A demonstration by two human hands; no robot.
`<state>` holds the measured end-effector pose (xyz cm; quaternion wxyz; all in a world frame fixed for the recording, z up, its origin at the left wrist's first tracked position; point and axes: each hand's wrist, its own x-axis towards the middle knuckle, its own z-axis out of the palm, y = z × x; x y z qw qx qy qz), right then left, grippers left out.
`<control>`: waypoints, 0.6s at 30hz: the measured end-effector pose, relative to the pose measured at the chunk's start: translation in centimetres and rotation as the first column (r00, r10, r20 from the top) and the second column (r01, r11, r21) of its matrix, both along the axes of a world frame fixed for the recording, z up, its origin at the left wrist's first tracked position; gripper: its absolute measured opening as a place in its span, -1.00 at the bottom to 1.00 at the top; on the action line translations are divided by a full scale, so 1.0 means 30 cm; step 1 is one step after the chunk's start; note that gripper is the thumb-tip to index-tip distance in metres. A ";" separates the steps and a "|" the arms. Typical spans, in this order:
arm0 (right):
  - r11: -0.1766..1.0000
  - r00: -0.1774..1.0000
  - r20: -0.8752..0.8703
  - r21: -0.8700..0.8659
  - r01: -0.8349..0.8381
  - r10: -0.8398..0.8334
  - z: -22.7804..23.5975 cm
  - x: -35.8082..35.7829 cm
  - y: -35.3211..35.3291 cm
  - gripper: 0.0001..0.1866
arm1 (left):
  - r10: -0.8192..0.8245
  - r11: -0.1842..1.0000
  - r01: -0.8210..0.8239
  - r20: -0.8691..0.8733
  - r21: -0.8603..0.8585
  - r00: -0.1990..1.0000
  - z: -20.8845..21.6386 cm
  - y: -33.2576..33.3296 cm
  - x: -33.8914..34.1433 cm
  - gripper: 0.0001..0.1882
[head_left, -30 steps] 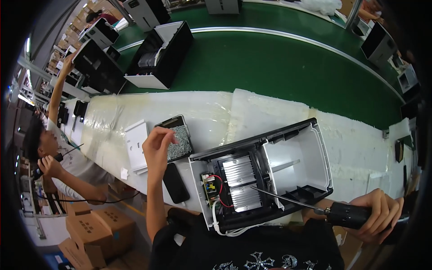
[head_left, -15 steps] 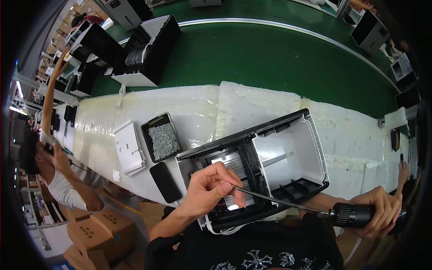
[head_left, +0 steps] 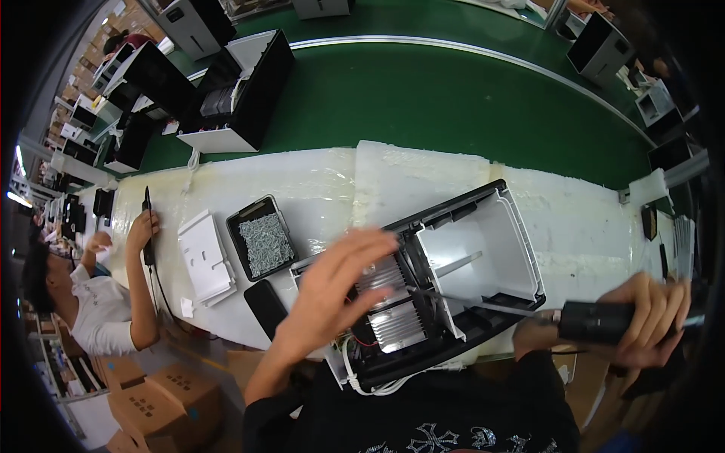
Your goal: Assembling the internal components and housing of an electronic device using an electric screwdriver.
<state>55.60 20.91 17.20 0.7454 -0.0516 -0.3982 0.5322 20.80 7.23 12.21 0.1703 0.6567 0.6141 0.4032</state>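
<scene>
My right hand (head_left: 655,313) is wrapped round a black electric screwdriver (head_left: 593,321) at the right. Its long metal bit (head_left: 502,309) points left across an appliance housing (head_left: 495,226) in black and white. The bit's tip ends near the finned metal heat sink (head_left: 400,326) inside; whether it touches anything I cannot tell. My left hand (head_left: 332,291) hovers over the left part of the housing, slightly blurred, fingers stretched out and apart with nothing visible in them. It hides part of the heat sink. A white cable (head_left: 377,390) lies along the housing's near edge.
Left of the housing are a black tray (head_left: 233,240) of loose screws (head_left: 264,243), a black phone-like slab (head_left: 264,308) and stacked white panels (head_left: 202,253). Partly built machines (head_left: 268,98) stand on the green belt (head_left: 423,98) beyond. A co-worker (head_left: 106,302) works at far left; cardboard boxes (head_left: 162,400) sit below.
My left hand has let go of the bit's tip, opened and moved up and left. The bit's tip has shifted slightly right. The co-worker's raised arm has come down, now holding a dark tool.
</scene>
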 end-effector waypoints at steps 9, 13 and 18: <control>0.775 0.794 0.360 0.238 -0.585 0.489 0.191 -0.535 0.188 -0.82 | 0.146 0.978 -0.200 -0.513 -0.052 0.846 -0.131 0.017 -0.047 -0.57; 0.743 0.737 0.506 0.248 -0.622 0.448 0.185 -0.622 0.188 -0.81 | 0.143 0.975 -0.207 -0.500 -0.074 0.854 -0.133 -0.002 -0.065 -0.59; 0.761 0.695 0.551 0.156 -0.629 0.461 0.111 -0.700 0.147 -0.71 | 0.135 0.977 -0.199 -0.511 -0.071 0.849 -0.139 0.000 -0.077 -0.61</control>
